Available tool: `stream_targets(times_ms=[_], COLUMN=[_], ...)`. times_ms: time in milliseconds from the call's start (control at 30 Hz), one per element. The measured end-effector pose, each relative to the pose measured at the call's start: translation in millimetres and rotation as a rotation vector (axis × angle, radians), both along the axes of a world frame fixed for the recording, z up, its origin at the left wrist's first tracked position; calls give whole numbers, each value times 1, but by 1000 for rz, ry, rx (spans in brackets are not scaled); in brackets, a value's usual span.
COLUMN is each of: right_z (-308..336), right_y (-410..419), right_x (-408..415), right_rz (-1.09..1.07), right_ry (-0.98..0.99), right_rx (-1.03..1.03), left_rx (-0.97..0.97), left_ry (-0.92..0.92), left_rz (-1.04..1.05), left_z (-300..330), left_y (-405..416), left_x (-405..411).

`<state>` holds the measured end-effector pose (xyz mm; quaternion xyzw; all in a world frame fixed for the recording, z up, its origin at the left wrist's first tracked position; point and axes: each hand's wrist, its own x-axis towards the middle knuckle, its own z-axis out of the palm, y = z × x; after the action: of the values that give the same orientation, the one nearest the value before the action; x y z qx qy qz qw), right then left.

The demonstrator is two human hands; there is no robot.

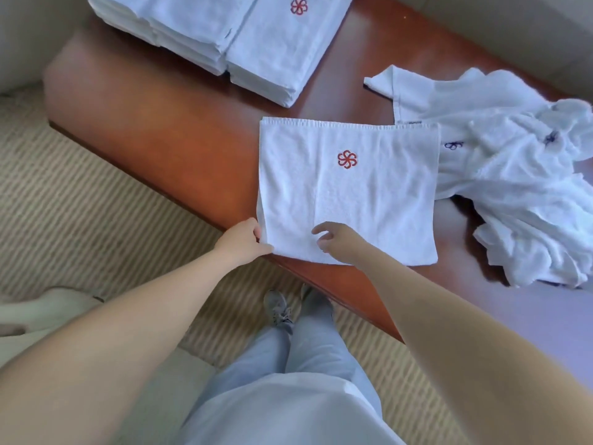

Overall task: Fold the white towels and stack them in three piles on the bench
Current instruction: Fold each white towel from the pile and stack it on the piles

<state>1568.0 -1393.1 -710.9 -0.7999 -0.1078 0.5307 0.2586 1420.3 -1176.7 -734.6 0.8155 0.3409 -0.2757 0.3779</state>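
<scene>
- A white towel [348, 194] with a red pinwheel emblem lies flat, just right of the frame's centre, on a reddish-brown bench [160, 139]. It is close to square, a little longer up and down the frame, and its lower left corner juts slightly past the bench's near edge.
- The left hand [242, 239] grips that overhanging lower left corner, fingers curled round the edge.
- The right hand [333, 240] hovers over the towel's lower middle, fingers loosely spread and bent, holding nothing; whether the fingertips touch the cloth I cannot tell.
- The towel spreads away from both hands, toward the top and right of the frame, so any fold would most likely carry the near edge or the left edge over it. The left hand is already on the cloth.
- Bare bench lies left of the towel, open room for moving.
- Two piles of folded towels [224, 36] sit side by side at the upper centre, well apart.
- A heap of unfolded towels [513, 175] lies at the right, its edge tucked under the flat towel's upper right corner.
</scene>
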Motion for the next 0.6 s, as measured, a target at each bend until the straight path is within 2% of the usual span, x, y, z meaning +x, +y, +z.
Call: stream_targets(times_ms=[133, 300, 433, 533, 600], right_z=[-14, -22, -27, -29, -29], right_y=[3, -4, -8, -8, -6], right_x=[-27, -39, -46, -50, -51], right_rz=[87, 92, 102, 82, 96], right_ry=[-35, -134, -186, -203, -210], right_rx=[-8, -7, -2, -11, -10], left_rx=[103, 213, 196, 122, 55], left_ry=[-94, -199, -255, -333, -356], left_rz=[-52, -52, -10, 69, 48], left_z=[-10, -19, -26, -26, -25], left_y=[-17, -28, -33, -31, -30], left_x=[-19, -25, -24, -25, -28])
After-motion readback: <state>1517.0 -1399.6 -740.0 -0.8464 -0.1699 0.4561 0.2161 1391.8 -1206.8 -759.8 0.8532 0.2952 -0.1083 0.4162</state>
